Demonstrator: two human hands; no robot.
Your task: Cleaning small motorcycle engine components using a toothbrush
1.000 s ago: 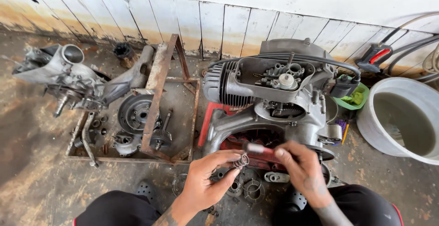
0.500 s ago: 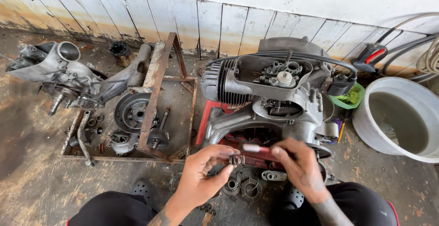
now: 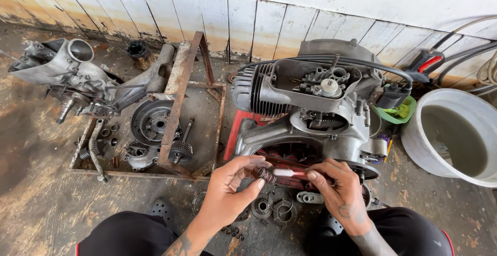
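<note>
My left hand [image 3: 230, 191] pinches a small dark coil spring [image 3: 266, 174] between thumb and fingers. My right hand [image 3: 335, 187] grips the other end of a thin pale rod [image 3: 286, 173] that runs into the spring. Both hands hover close together just in front of a grey scooter engine [image 3: 310, 106] that rests on a red stand [image 3: 235, 132]. Small gears and rings [image 3: 274, 208] lie on the floor under my hands. My knees in black trousers frame the bottom of the view.
A rusty metal frame tray [image 3: 176, 106] at left holds a clutch plate, gears and small parts. A second engine casing [image 3: 67, 75] lies at far left. A white bucket of murky water [image 3: 455, 137] stands at right, a green bowl [image 3: 398, 112] beside it, hoses behind.
Both hands have stayed joined on the spring and rod, with the fingers shifting slightly. The view has tilted down a little and drifted.
</note>
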